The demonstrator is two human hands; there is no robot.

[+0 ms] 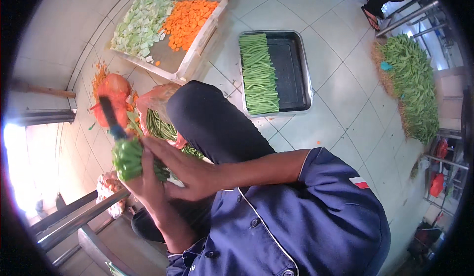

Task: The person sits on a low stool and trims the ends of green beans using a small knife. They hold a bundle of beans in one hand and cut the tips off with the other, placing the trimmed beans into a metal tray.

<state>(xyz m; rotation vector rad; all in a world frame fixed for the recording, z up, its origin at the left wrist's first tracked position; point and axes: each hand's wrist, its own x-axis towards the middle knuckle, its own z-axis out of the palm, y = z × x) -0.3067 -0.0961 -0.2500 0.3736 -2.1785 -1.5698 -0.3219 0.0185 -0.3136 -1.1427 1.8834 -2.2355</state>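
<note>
My left hand [148, 180] is closed round a bunch of green beans [127, 158], whose rounded ends bulge out on the left. Against the other side of the bunch lies my right hand [190, 172], its fingers stretched out and overlapping the left one. A knife [112, 118] with a dark blade and bluish handle sticks up just beyond the bunch, blurred; its grip is hidden, so which fingers hold it does not show. Below my raised knee, more green beans [159, 126] lie in a reddish plastic bag [150, 101].
A metal tray [309, 86] on the tiled floor holds a row of green beans along its left side. Farther left, a white crate [185, 71] holds chopped pale-green vegetable and orange carrot slices. Leafy greens [412, 86] are heaped at right, near another person's foot [370, 18]. Metal rails [81, 221] stand lower left.
</note>
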